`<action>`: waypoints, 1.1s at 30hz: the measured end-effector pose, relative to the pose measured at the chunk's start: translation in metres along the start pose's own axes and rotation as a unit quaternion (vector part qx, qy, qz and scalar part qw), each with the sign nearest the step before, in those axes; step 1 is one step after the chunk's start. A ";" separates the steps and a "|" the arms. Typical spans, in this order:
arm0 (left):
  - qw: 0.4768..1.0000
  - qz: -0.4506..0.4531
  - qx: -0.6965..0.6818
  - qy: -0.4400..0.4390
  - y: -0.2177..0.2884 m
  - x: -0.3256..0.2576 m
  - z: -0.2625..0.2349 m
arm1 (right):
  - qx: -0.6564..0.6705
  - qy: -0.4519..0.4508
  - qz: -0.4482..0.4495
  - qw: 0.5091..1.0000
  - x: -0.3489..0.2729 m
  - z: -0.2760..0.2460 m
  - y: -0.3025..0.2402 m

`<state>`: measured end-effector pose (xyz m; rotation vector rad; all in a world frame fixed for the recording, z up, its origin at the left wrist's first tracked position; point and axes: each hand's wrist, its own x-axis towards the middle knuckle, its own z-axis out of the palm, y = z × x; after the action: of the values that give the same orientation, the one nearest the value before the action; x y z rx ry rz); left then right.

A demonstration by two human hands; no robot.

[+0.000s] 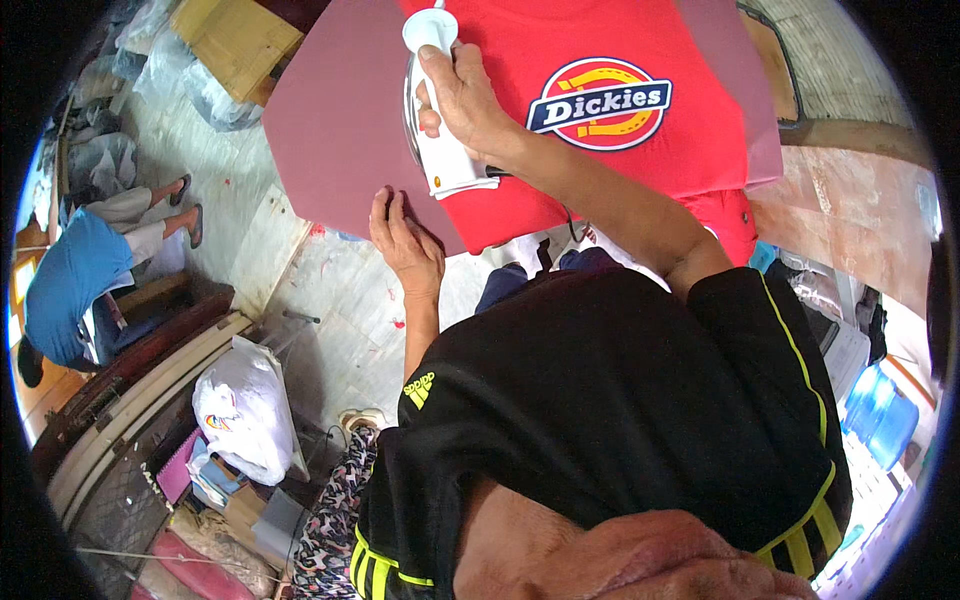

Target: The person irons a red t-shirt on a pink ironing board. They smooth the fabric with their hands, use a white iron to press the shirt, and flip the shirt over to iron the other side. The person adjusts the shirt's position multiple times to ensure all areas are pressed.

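Note:
My right hand (465, 100) is wrapped round the handle of a white clothes iron (450, 170). The iron rests along the left edge of a red T-shirt (690, 160), to the left of its large printed emblem (600, 104). Under the shirt lies a mauve cloth-covered table (340, 110), its surface showing on the left. At the table's near edge is my left hand (408, 245), fingers stretched out and holding nothing; whether they touch the cloth I cannot tell. My right forearm crosses over the near part of the shirt.
A person in a blue top (75, 280) is at the far left. Nearby stand a stuffed white plastic bag (245, 405) and a cardboard box (235, 40) beside plastic-wrapped bundles (185, 80). A blue water bottle (880, 415) is at the lower right, below a wooden surface (850, 210).

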<state>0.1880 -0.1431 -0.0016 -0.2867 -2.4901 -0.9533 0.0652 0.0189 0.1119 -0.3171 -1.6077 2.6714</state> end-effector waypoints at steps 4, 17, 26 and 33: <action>1.000 -0.019 0.000 -0.013 -0.001 0.001 -0.003 | -0.033 -0.099 0.116 0.988 -0.017 -0.053 -0.039; 0.991 -0.027 0.126 -0.045 0.057 0.032 0.018 | -0.263 0.185 0.099 0.942 -0.089 -0.316 -0.266; 0.981 -0.022 0.194 -0.016 0.048 0.034 0.031 | -0.334 0.184 0.093 0.920 0.014 -0.490 -0.330; 0.977 -0.063 0.203 -0.024 0.060 0.037 0.028 | -0.263 0.239 0.071 0.932 0.050 -0.540 -0.319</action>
<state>0.1669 -0.0786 0.0321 -0.0178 -2.6984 -0.4649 0.0810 0.6470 0.1378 -1.0296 -2.1286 1.9489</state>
